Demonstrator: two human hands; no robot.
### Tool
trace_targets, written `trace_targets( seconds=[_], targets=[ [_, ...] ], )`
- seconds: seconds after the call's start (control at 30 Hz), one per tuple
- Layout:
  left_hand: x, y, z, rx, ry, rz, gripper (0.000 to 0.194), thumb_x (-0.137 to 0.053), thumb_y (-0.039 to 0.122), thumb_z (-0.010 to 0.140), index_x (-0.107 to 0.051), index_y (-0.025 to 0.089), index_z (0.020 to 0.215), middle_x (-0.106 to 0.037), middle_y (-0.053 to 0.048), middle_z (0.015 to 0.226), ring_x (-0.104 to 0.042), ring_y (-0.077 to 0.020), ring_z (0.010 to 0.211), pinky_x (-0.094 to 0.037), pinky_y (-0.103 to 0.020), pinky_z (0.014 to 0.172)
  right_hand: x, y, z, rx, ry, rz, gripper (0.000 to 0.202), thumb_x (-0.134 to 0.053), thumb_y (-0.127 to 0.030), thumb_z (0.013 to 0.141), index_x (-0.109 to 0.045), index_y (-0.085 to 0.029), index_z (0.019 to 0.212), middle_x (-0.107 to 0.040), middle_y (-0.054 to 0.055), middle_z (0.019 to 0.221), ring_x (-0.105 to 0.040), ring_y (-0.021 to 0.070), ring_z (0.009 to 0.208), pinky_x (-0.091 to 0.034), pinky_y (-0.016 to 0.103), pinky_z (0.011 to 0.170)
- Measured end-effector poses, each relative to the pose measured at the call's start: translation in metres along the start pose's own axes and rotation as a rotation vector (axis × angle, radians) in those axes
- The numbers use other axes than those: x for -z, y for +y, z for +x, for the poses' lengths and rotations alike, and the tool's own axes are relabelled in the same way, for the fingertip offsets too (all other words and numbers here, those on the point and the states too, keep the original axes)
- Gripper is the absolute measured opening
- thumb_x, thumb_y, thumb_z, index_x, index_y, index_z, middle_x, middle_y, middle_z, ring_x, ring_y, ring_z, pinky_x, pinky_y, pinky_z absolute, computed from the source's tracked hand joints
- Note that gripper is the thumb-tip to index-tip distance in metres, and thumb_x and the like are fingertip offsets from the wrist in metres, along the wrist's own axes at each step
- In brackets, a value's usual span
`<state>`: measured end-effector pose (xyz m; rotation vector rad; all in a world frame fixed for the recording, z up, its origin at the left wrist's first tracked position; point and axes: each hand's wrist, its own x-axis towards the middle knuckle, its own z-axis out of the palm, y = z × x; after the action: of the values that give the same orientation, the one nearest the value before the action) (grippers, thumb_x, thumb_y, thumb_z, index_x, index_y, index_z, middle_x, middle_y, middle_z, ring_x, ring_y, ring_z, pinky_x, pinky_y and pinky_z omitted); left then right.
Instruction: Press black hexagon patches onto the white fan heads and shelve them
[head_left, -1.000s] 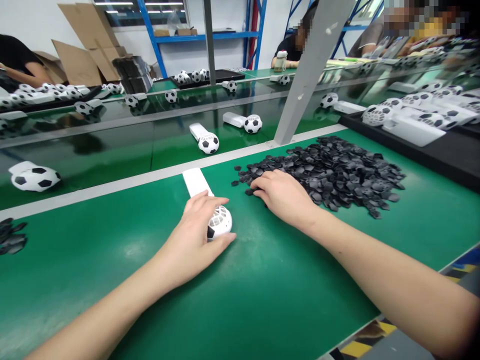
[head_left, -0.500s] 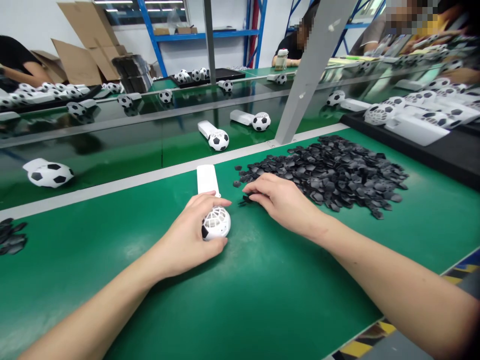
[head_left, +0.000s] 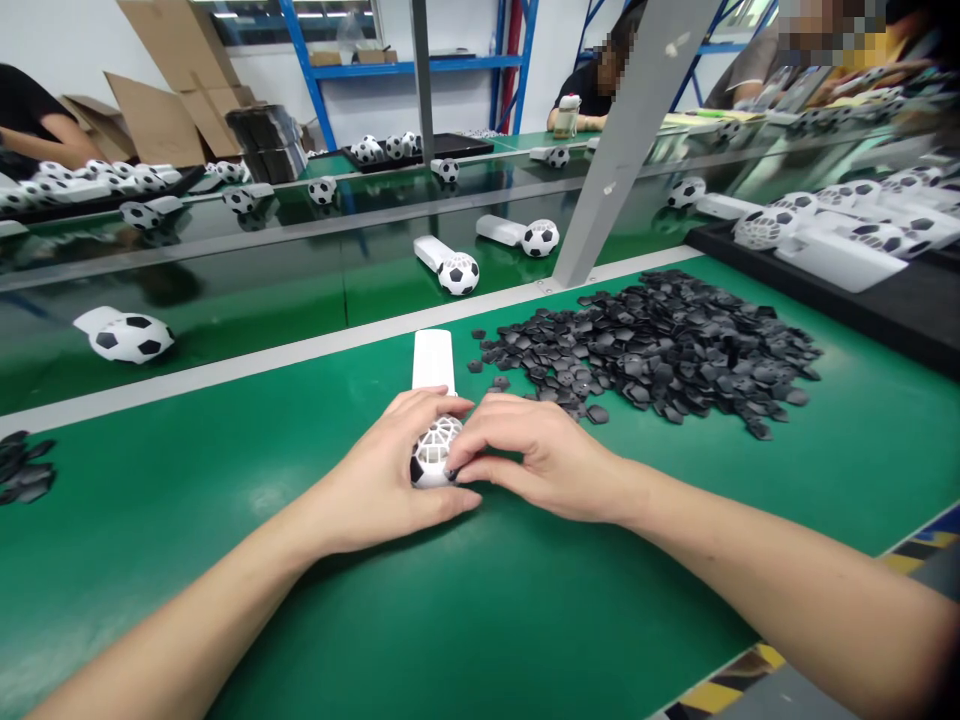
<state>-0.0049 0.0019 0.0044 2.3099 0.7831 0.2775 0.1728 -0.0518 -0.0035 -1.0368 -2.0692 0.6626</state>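
A white soccer-ball handheld fan lies on the green work surface, its flat handle pointing away from me and its ball-shaped head near me. My left hand is curved round the left side of the head, thumb in front and fingers behind. The head has an open white grille and a black patch at its left. My right hand pinches a small black piece against the right front of the head. Right of centre lies a heap of black pentagon pieces.
A conveyor beyond the grey rail carries several ball fans. A slanted metal post rises from the rail. At right stands a black tray of fans. More black pieces lie far left. Other people sit across the line.
My right hand has moved from the edge of the heap left and toward me, to the fan's head, bringing a black piece. My left hand stays round the head. Fans on the conveyor have shifted.
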Motion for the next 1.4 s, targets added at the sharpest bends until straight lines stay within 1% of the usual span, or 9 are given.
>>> trace_targets(
  seconds=[0.17, 0.37, 0.6, 0.7, 0.83, 1.0, 1.1, 1.27, 1.4],
  targets=[
    [-0.001, 0.001, 0.0, -0.011, 0.052, -0.03, 0.047, -0.059, 0.027, 0.073, -0.044, 0.026, 0.117, -0.046, -0.002, 0.126, -0.044, -0.0231, 0.116, -0.038, -0.037, 0.098, -0.004, 0.003, 0.0, -0.105, 0.079, 0.104, 0.012, -0.062, -0.012, 0.077, -0.063, -0.021, 0.086, -0.052, 0.001, 0.091, -0.052, 0.0124, 0.088, -0.045, 0.026, 0.081],
    [-0.004, 0.0, 0.0, 0.038, 0.065, -0.144, 0.063, -0.059, 0.019, 0.07, -0.033, 0.025, 0.127, -0.046, -0.004, 0.125, -0.044, -0.0222, 0.115, -0.037, -0.038, 0.098, -0.005, 0.013, 0.001, -0.271, 0.142, 0.179, 0.039, -0.073, -0.026, 0.066, -0.051, -0.023, 0.098, -0.049, 0.002, 0.101, -0.05, 0.0165, 0.095, -0.046, 0.028, 0.072],
    [-0.009, -0.002, -0.001, 0.045, 0.09, -0.221, 0.069, -0.059, 0.017, 0.069, -0.03, 0.023, 0.131, -0.045, -0.006, 0.127, -0.041, -0.0231, 0.117, -0.032, -0.039, 0.101, -0.01, 0.016, 0.003, -0.334, 0.1, 0.295, 0.04, -0.073, -0.026, 0.066, -0.047, -0.022, 0.096, -0.05, 0.003, 0.107, -0.052, 0.0168, 0.097, -0.045, 0.025, 0.063],
    [-0.008, -0.001, -0.002, 0.072, 0.077, -0.232, 0.068, -0.059, 0.017, 0.068, -0.031, 0.025, 0.129, -0.047, -0.005, 0.122, -0.045, -0.0229, 0.112, -0.036, -0.039, 0.097, -0.006, 0.016, 0.005, -0.325, 0.124, 0.215, 0.028, -0.068, -0.029, 0.071, -0.05, -0.02, 0.09, -0.053, 0.002, 0.098, -0.054, 0.0146, 0.086, -0.044, 0.024, 0.061],
    [-0.002, -0.001, -0.002, 0.107, 0.07, -0.147, 0.07, -0.059, 0.018, 0.065, -0.031, 0.028, 0.129, -0.044, -0.004, 0.12, -0.045, -0.0237, 0.108, -0.039, -0.04, 0.093, 0.002, 0.022, 0.004, -0.318, 0.176, -0.17, 0.009, -0.054, -0.026, 0.083, -0.059, -0.019, 0.085, -0.055, 0.002, 0.086, -0.053, 0.014, 0.079, -0.044, 0.029, 0.071],
    [0.003, -0.004, 0.0, 0.182, 0.072, -0.003, 0.05, -0.062, 0.025, 0.062, -0.048, 0.027, 0.11, -0.036, -0.005, 0.114, -0.038, -0.0268, 0.112, -0.037, -0.044, 0.094, 0.002, 0.027, 0.001, -0.352, -0.053, -0.514, 0.015, -0.058, -0.022, 0.081, -0.064, -0.021, 0.095, -0.058, 0.005, 0.089, -0.051, 0.0216, 0.091, -0.044, 0.033, 0.075],
    [0.006, -0.004, 0.0, 0.171, 0.02, 0.006, 0.046, -0.062, 0.027, 0.064, -0.048, 0.029, 0.108, -0.038, -0.003, 0.109, -0.04, -0.0251, 0.107, -0.038, -0.043, 0.092, 0.002, 0.029, 0.002, -0.355, -0.065, -0.545, 0.012, -0.055, -0.016, 0.082, -0.065, -0.018, 0.087, -0.061, 0.005, 0.086, -0.054, 0.0208, 0.087, -0.044, 0.033, 0.075],
    [0.016, -0.001, -0.003, 0.133, -0.14, -0.033, 0.051, -0.056, 0.019, 0.069, -0.041, 0.034, 0.115, -0.041, 0.0, 0.11, -0.05, -0.0181, 0.088, -0.046, -0.031, 0.073, 0.014, 0.029, -0.001, -0.336, 0.061, -0.485, 0.019, -0.052, -0.005, 0.08, -0.063, -0.017, 0.091, -0.064, 0.005, 0.09, -0.057, 0.0177, 0.083, -0.045, 0.029, 0.073],
    [0.016, -0.002, -0.003, 0.166, -0.101, -0.041, 0.047, -0.061, 0.028, 0.069, -0.044, 0.033, 0.113, -0.04, -0.001, 0.111, -0.049, -0.0188, 0.088, -0.046, -0.03, 0.071, 0.02, 0.019, -0.004, -0.221, 0.207, -0.327, 0.018, -0.055, -0.005, 0.078, -0.061, -0.017, 0.089, -0.063, 0.002, 0.09, -0.057, 0.0144, 0.082, -0.045, 0.025, 0.073]
  ],
)
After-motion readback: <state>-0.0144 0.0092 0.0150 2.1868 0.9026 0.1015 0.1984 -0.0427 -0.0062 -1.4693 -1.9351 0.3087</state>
